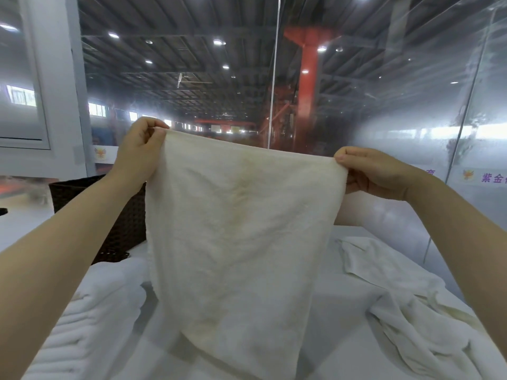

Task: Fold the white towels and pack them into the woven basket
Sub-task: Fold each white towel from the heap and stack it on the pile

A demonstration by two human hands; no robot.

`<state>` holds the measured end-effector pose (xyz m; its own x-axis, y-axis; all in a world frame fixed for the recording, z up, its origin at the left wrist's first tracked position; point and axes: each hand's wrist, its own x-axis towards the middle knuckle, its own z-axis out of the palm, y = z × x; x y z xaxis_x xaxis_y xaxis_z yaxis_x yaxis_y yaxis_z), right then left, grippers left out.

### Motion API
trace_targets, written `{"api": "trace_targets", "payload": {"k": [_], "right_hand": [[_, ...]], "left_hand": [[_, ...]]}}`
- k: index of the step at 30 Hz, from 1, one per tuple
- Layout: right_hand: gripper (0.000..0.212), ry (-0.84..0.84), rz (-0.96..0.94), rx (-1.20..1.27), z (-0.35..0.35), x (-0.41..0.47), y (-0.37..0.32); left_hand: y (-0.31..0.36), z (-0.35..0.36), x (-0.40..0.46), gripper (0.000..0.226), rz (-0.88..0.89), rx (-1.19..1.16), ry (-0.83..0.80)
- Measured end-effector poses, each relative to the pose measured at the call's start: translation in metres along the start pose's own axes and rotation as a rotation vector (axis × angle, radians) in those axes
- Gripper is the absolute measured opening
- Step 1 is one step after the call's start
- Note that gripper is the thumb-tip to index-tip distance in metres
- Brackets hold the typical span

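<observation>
Head view: both hands are raised and each pinches a top corner of one white towel (236, 234). Left hand (140, 152) has thumb and curled fingers closed on the towel's upper left corner; right hand (370, 171) grips the upper right corner the same way, thumb on the near face. The top edge is pulled taut between them and slopes down toward the right hand. The towel hangs flat and upright, its lower end reaching the white table (343, 319) beneath (contact point blurred; whether it rests or merely brushes cannot be told). A faint yellowish tinge shows across the towel's centre.

Left of the held towel, behind the left forearm, stands the dark woven basket (120, 215), its right side hidden by the cloth. Below and left of the towel lies a stack of folded white towels (90, 319). Right of the towel lies a crumpled heap of loose white towels (406, 305), unfolded. Behind the towel rises a glass partition (356, 91), reflecting ceiling lights.
</observation>
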<state>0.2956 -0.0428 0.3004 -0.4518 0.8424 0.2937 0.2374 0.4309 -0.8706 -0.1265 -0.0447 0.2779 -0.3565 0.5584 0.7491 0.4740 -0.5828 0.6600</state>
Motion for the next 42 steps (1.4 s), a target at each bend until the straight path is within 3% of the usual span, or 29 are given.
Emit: {"api": "trace_targets", "payload": {"k": [8, 13, 17, 23, 27, 32, 38, 42], "right_hand": [[0.016, 0.255, -0.111, -0.043, 0.0, 0.01, -0.002], [0.015, 0.244, 0.011, -0.424, 0.009, 0.025, 0.009], [0.015, 0.344, -0.006, -0.323, 0.021, 0.047, 0.026], [0.015, 0.546, -0.191, -0.433, 0.024, 0.065, 0.039], [0.015, 0.501, -0.173, -0.372, 0.02, 0.06, 0.052], [0.012, 0.17, 0.1, -0.281, 0.013, 0.031, 0.074], [0.019, -0.235, 0.451, -0.293, 0.02, -0.006, 0.105], [0.016, -0.511, 0.651, -0.287, 0.041, -0.029, 0.126]], "left_hand": [[0.002, -0.013, 0.005, 0.018, 0.003, 0.005, -0.067], [-0.018, -0.007, 0.005, 0.028, -0.095, 0.284, -0.188], [-0.036, 0.006, 0.003, 0.03, -0.133, 0.516, -0.178], [-0.055, 0.021, 0.009, 0.017, -0.205, 0.098, -0.016], [-0.063, 0.023, 0.0, 0.016, -0.165, 0.016, -0.042], [-0.074, 0.005, -0.03, 0.009, -0.241, 0.099, -0.333], [-0.099, -0.035, -0.07, 0.017, -0.56, 0.152, -1.021], [-0.121, -0.05, -0.101, 0.024, -0.767, 0.173, -1.38]]}}
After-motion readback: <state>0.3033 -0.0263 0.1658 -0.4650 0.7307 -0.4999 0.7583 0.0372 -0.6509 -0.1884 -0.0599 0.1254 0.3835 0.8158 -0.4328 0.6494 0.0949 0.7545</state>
